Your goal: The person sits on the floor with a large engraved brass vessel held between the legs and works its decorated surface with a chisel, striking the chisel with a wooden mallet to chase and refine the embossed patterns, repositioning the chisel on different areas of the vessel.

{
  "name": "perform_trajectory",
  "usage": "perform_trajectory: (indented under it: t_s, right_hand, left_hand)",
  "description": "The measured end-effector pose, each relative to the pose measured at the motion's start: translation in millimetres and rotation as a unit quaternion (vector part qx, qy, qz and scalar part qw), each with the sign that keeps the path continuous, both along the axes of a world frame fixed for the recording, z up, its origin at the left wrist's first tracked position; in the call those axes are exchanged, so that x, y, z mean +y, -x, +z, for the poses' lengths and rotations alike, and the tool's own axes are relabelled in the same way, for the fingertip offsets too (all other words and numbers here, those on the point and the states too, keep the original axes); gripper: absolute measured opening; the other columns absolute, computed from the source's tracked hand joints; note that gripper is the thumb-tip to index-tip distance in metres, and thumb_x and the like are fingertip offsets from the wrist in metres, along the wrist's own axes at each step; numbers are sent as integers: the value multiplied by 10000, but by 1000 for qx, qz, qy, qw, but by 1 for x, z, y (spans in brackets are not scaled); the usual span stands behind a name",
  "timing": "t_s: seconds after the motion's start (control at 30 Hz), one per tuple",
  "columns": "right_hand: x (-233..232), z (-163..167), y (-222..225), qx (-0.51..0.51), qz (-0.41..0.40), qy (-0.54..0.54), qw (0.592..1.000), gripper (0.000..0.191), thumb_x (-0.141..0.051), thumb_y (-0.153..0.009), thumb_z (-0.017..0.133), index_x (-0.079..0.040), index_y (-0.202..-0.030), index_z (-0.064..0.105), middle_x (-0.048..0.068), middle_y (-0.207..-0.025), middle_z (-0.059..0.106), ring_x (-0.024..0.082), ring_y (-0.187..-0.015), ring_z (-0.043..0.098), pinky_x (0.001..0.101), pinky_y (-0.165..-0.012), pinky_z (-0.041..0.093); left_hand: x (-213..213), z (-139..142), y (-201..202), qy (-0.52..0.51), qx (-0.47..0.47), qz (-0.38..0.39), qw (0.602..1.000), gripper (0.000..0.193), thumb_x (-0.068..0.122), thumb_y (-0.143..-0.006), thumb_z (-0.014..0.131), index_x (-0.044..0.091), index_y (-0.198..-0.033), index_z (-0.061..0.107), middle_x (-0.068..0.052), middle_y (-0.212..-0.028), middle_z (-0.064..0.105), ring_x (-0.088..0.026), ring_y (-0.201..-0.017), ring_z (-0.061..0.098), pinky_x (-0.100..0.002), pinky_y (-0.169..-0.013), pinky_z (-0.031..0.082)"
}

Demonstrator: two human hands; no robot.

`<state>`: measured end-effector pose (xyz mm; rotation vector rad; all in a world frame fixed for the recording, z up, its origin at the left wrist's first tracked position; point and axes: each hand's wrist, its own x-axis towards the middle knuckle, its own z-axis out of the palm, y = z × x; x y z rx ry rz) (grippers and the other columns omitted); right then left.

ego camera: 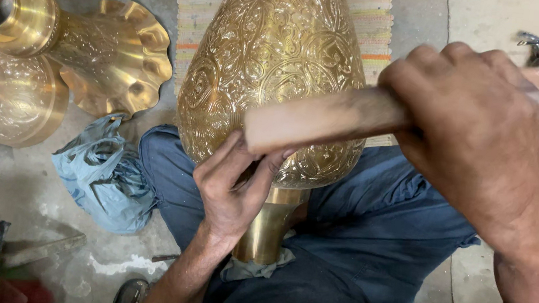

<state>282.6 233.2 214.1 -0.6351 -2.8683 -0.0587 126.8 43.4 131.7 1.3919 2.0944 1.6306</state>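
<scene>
The large engraved brass vase (277, 57), pear-shaped w/ floral patterns, lies tilted across the person's lap, its narrow plain brass neck (269, 229) pointing toward the body and resting on a grey cloth (249, 270) btw. the legs in blue trousers (366, 250). The left hand (231, 188) presses against the lower part of the vase, fingers pinched together; something small may be held there, but I cannot tell. The right hand (475, 127) is closed around the wooden handle (320, 120) of a tool, held just over the vase; its far end is blurred. On the concrete floor at left stand two more brass pieces (72, 41), one w/ a wavy rim, and near them a crumpled blue plastic bag (104, 173). A striped woven mat (366, 13) lies under the vase.
</scene>
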Motion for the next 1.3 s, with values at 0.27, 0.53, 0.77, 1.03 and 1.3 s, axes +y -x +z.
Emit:
perform_trajectory:
  t_s: [0.27, 0.53, 0.77, 1.03, 1.3]
  right_hand:
    - [-3, 1, 0, 47, 32, 25, 998, 294, -117, -822, 809, -82, -1073, 662, 84, -860, 670, 241, -828, 685, 419, -766, 555]
    - [-3, 1, -4, 38, -18, 149, 988, 341, -139, -845, 816, -68, -1091, 592, 67, -857, 638, 238, -835, 689, 387, -726, 560]
    - [-6, -1, -2, 5, -108, 278, 954, 306, -213, -903, 776, -90, -1121, 600, 35, -847, 635, 185, -805, 694, 371, -692, 535]
    - [-10, -7, -4, 26, 18, 40, 999, 348, -95, -771, 830, -56, -1057, 634, 68, -915, 663, 242, -898, 683, 431, -834, 546]
    - [-6, -20, -9, 42, 19, 74, 996, 317, -108, -829, 847, -50, -1064, 642, 85, -877, 647, 246, -845, 654, 428, -810, 541]
  left_hand:
    - [-3, -8, 3, 1, 26, -3, 1000, 219, 37, -927, 831, 18, -1125, 740, -42, -899, 694, -96, -763, 672, -263, -608, 543]
    - [-4, -6, 4, -8, 16, -21, 1000, 272, 32, -943, 820, 0, -1192, 716, -57, -979, 714, -111, -827, 696, -270, -670, 579]
    - [-2, 0, 5, -25, 6, -32, 999, 284, -10, -893, 788, -29, -1159, 690, -108, -1048, 737, -150, -851, 708, -292, -682, 605]
    - [-6, -6, 8, 22, 20, -31, 999, 236, 35, -909, 838, 17, -1123, 741, -49, -920, 711, -102, -742, 666, -275, -591, 539]
    - [-7, -9, 12, 48, 29, -35, 998, 222, 36, -901, 842, 39, -1110, 768, -39, -896, 687, -104, -703, 638, -284, -564, 522]
